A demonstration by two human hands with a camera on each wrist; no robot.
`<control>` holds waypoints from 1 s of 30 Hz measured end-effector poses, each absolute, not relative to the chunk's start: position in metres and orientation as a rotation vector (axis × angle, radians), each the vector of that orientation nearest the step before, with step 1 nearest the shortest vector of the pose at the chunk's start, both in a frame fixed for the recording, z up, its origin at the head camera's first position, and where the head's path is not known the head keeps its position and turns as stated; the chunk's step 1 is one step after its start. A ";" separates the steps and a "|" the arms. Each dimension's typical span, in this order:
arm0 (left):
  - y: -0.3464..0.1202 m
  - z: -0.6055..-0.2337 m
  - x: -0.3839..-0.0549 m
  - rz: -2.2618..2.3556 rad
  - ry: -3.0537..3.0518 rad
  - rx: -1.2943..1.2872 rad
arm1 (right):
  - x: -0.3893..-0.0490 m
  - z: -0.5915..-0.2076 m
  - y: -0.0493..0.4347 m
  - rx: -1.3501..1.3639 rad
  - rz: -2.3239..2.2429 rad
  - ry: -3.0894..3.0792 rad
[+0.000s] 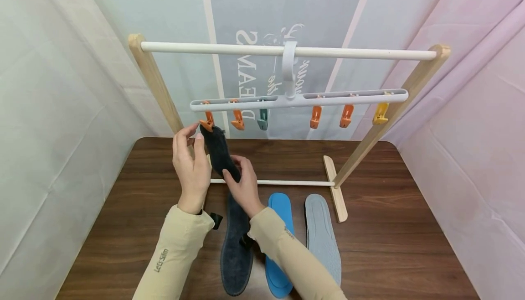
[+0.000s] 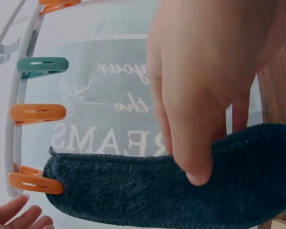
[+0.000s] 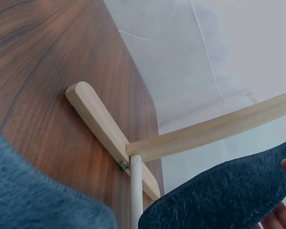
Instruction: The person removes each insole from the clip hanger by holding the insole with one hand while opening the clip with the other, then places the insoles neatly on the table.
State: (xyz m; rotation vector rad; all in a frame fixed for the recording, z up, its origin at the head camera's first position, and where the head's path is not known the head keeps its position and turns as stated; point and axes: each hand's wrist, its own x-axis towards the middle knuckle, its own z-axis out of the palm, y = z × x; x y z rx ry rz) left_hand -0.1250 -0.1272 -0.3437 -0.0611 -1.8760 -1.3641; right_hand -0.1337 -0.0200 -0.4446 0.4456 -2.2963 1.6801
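A dark fluffy insole [image 1: 219,149] hangs from the leftmost orange clip [image 1: 208,122], whose jaws bite its top end. My right hand [image 1: 244,186] pinches the insole's lower part, thumb on the near face and fingers behind. Beside the clip, my left hand [image 1: 190,163] is raised with its fingers loosely spread. In the left wrist view, the left fingertips [image 2: 20,212] stand apart from the orange clip [image 2: 35,182] and hold nothing. A matching dark insole [image 1: 236,259] lies on the table below, partly hidden by the right forearm.
A white hanger [image 1: 340,98] with several more clips hooks over the top rod [image 1: 361,54] of a wooden rack [image 1: 365,149]. A blue insole [image 1: 280,204] and a grey insole [image 1: 321,231] lie on the brown table [image 1: 393,245]. Fabric surrounds the table's back and sides.
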 end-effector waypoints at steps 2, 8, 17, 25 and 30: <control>-0.127 -0.344 -0.125 -1.368 -1.882 -0.062 | -0.136 -0.444 -0.023 0.422 1.697 -2.294; -0.127 -0.345 -0.126 -1.375 -1.879 -0.069 | -0.140 -0.442 -0.029 0.374 1.760 -2.232; -0.129 -0.342 -0.126 -1.370 -1.876 -0.044 | -0.137 -0.445 -0.030 0.384 1.810 -2.211; -0.129 -0.343 -0.129 -1.363 -1.908 -0.051 | -0.137 -0.445 -0.031 0.370 1.826 -2.240; -0.130 -0.343 -0.128 -1.368 -1.912 -0.073 | -0.137 -0.445 -0.033 0.353 1.849 -2.254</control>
